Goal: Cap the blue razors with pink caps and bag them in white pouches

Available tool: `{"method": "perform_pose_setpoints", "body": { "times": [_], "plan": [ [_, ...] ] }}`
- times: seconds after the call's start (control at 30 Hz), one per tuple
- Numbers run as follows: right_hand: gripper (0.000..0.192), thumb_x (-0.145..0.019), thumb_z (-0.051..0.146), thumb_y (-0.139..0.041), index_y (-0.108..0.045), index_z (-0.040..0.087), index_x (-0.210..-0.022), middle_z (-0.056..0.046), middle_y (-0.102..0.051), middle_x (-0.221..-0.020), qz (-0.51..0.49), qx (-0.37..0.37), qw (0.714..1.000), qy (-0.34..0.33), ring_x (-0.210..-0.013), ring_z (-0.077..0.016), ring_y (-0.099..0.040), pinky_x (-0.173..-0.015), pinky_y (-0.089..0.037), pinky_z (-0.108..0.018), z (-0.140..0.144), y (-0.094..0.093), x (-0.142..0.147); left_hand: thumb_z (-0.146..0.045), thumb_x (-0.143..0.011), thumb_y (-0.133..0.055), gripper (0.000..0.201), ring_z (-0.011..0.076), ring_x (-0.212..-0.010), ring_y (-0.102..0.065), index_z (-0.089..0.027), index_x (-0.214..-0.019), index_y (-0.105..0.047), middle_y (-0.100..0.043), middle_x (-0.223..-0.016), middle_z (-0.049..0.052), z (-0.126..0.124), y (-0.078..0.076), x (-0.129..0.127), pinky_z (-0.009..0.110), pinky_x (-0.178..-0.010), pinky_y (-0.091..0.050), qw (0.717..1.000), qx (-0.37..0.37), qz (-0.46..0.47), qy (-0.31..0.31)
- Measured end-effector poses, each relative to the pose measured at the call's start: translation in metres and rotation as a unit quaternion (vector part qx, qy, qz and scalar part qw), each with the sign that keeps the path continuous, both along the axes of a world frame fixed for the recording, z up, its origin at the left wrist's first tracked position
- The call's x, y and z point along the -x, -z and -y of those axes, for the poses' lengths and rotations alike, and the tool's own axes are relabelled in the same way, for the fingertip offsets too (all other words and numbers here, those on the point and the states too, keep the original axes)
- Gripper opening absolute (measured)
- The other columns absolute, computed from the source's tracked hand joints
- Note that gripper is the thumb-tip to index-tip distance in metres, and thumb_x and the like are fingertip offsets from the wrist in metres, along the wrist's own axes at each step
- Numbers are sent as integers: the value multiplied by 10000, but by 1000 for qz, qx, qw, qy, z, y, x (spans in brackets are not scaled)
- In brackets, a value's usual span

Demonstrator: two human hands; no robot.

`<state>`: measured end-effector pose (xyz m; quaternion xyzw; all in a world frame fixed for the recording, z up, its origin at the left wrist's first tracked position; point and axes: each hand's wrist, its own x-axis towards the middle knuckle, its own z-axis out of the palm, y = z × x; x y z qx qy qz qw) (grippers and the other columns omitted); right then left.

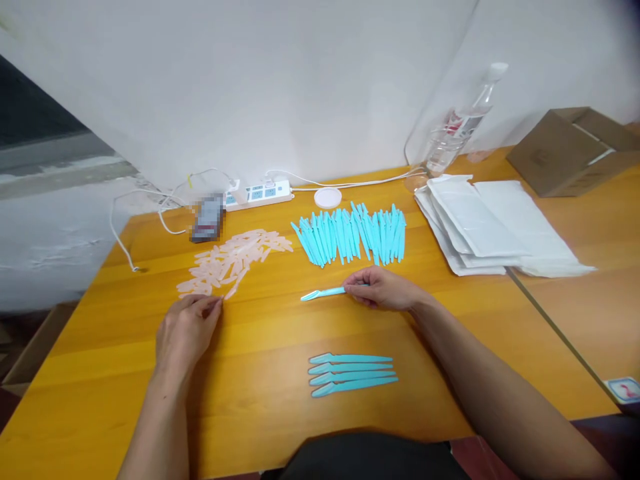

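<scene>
My right hand (383,288) pinches the handle of a turquoise eyebrow razor (327,292), its blade end pointing left, just above or on the table. At the near edge of a heap of small translucent blade caps (220,263), my left hand (190,327) has thumb and finger closed on the end of one slim cap (235,285). A row of turquoise razors (333,237) lies packed together beyond my right hand. Closer to me, several razors (353,375) rest side by side, blade ends to the left.
Behind the caps are a blurred phone-like device (207,219) and a white power strip (260,193) with cables. A round white lid (327,197) lies near the wall. On the right are white mailer envelopes (480,227), a plastic bottle (465,127) and a cardboard box (565,157).
</scene>
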<state>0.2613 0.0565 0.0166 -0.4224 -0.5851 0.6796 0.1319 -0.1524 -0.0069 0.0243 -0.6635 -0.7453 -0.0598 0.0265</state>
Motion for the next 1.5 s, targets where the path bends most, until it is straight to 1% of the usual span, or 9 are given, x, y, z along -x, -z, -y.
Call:
{"method": "perform_pose_setpoints", "body": {
  "times": [0.13,0.2,0.3,0.37,0.47,0.87,1.13,1.3,1.5],
  "plan": [
    [396,-864,562,-644,-621,169,-834,62,-459,-605,-8,-4,1000,1,-501,-74,-372,-461,-307,-218,-1,3,-1,-458,-912,-563,379,221,-735,-672,-221,-1158,-726,-741,-880,61,4,-9,-28,329,-682,-506,988,17,156,-3],
    [390,-852,558,-660,-623,169,-835,62,-461,-611,-15,-2,1000,5,-508,-75,-378,-463,-319,-216,-2,4,-1,-502,-907,-583,471,165,-645,-629,-197,-1253,-677,-719,-837,40,5,-10,-49,295,-648,-511,943,26,329,27],
    [391,-846,556,-669,-623,168,-829,61,-470,-609,-25,-2,1000,7,-511,-77,-382,-465,-325,-217,-2,4,-1,-525,-876,-656,483,157,-688,-657,-152,-1181,-695,-734,-864,60,3,-8,-81,294,-692,-554,842,91,529,44],
    [399,-856,563,-656,-622,167,-825,60,-476,-603,-29,-2,1000,12,-507,-76,-386,-467,-326,-218,-1,4,-1,-519,-810,-748,478,180,-764,-698,-137,-1098,-720,-762,-920,92,-1,-5,-96,315,-761,-576,798,122,590,10],
    [408,-859,571,-652,-619,166,-822,59,-483,-602,-35,1,999,19,-508,-76,-396,-473,-335,-217,-1,4,-2,-501,-742,-822,509,183,-812,-712,-147,-1098,-737,-780,-970,102,-5,0,-107,314,-820,-575,768,134,626,-15],
    [445,-830,615,-663,-602,177,-778,59,-473,-599,-31,-4,999,10,-512,-81,-399,-489,-346,-229,-2,-3,-2,-578,-870,-666,440,141,-667,-615,-142,-906,-714,-678,-760,44,3,12,-112,246,-644,-507,815,146,559,40],
    [432,-818,608,-664,-616,181,-776,66,-447,-581,12,-27,999,-18,-499,-81,-391,-475,-320,-228,1,-6,1,-533,-928,-601,405,136,-657,-588,-151,-879,-724,-669,-730,25,2,8,-142,240,-620,-463,826,150,535,92],
    [394,-866,525,-614,-718,152,-797,26,-543,-632,43,-114,987,-101,-553,-92,-426,-508,-330,-230,3,-10,-7,-403,-949,-623,260,179,-836,-661,-197,-1008,-771,-745,-951,68,11,-2,-148,276,-758,-497,845,141,478,193],
    [396,-888,490,-576,-704,160,-710,28,-491,-596,87,-187,969,-136,-536,-91,-346,-489,-263,-237,5,-19,-15,-312,-983,-579,208,190,-867,-657,-229,-943,-766,-730,-917,65,34,-6,-151,307,-788,-487,864,147,388,287]
  ]
}}
